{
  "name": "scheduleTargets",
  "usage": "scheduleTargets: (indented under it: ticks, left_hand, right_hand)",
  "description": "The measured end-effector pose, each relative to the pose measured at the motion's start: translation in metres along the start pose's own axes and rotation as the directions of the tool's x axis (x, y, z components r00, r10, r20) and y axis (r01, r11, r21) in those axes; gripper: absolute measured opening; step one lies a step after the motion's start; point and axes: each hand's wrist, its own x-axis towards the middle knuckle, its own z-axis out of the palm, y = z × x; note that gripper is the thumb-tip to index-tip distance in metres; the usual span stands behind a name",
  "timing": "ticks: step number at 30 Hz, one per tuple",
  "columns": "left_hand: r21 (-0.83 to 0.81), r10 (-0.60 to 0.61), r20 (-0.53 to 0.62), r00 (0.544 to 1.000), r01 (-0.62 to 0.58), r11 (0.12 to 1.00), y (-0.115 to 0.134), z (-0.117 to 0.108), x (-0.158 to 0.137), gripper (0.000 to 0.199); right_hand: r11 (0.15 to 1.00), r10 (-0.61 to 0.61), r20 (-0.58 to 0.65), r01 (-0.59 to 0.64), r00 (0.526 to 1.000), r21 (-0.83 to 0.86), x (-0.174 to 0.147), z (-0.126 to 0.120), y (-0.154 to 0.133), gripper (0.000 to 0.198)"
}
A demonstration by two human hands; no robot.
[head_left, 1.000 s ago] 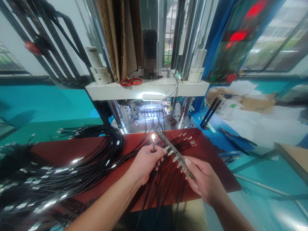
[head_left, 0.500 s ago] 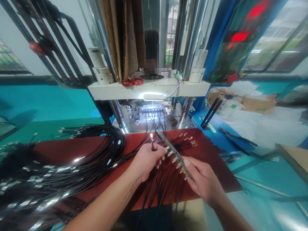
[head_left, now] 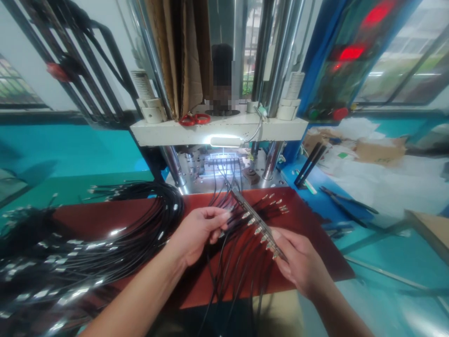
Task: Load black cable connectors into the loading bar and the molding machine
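My right hand (head_left: 298, 255) is closed on the lower end of a narrow dark metal bar (head_left: 254, 216), which slants up and away to the left. A row of small metal connectors (head_left: 258, 230) sticks out along its left edge, and thin black cables hang below them. Just left of the bar, apart from it, my left hand (head_left: 205, 231) pinches the end of a black cable (head_left: 212, 276); the cable's tip is blurred between thumb and finger. Beyond the bar, loose cable ends with metal tips (head_left: 277, 200) lie on the red-brown board (head_left: 315, 243).
A large bundle of black cables (head_left: 164, 206) covers the left side. Ahead stands a press (head_left: 224, 128) with a lit lower die (head_left: 222, 164) and cables in it. Red-handled scissors (head_left: 194, 120) rest on its crossbeam. Pliers (head_left: 345, 206) lie right, near white plastic bags (head_left: 417, 178).
My left hand has drawn away from the bar's connectors, to the left. The connector that stood up above its fingers no longer shows there. My right hand still holds the bar.
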Motion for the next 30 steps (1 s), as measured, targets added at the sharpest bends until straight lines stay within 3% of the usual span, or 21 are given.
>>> scheduleTargets:
  ticks: [4, 9, 20, 24, 27, 30]
  left_hand:
    - [0.305, 0.111, -0.095, 0.989, -0.078, 0.949, -0.005, 0.01, 0.005, 0.024]
    - [0.499, 0.274, -0.066, 0.959, -0.206, 0.842, -0.01, 0.015, 0.009, 0.017]
    - [0.536, 0.254, -0.05, 0.966, -0.188, 0.823, -0.012, 0.016, 0.014, 0.012]
    - [0.526, 0.246, -0.056, 0.968, -0.181, 0.831, -0.008, 0.019, 0.017, 0.011]
    - [0.501, 0.229, -0.067, 0.971, -0.166, 0.85, -0.006, 0.022, 0.019, 0.012]
    - [0.466, 0.192, -0.076, 0.978, -0.136, 0.874, -0.007, 0.022, 0.019, 0.014]
  right_hand:
    - [0.999, 0.003, 0.045, -0.001, 0.999, -0.044, -0.001, -0.002, -0.004, 0.049]
    - [0.999, 0.023, -0.018, -0.024, 1.0, -0.044, 0.001, -0.001, 0.0, 0.049]
    - [1.0, -0.01, 0.022, 0.011, 1.0, -0.024, 0.001, 0.001, 0.002, 0.048]
    - [0.988, -0.066, 0.083, 0.077, 0.994, -0.137, 0.004, -0.007, 0.003, 0.051]
    - [0.965, -0.035, 0.18, 0.08, 0.983, -0.249, 0.006, -0.01, 0.002, 0.053]
    - [0.975, -0.067, 0.117, 0.09, 0.991, -0.205, 0.006, -0.007, 0.004, 0.052]
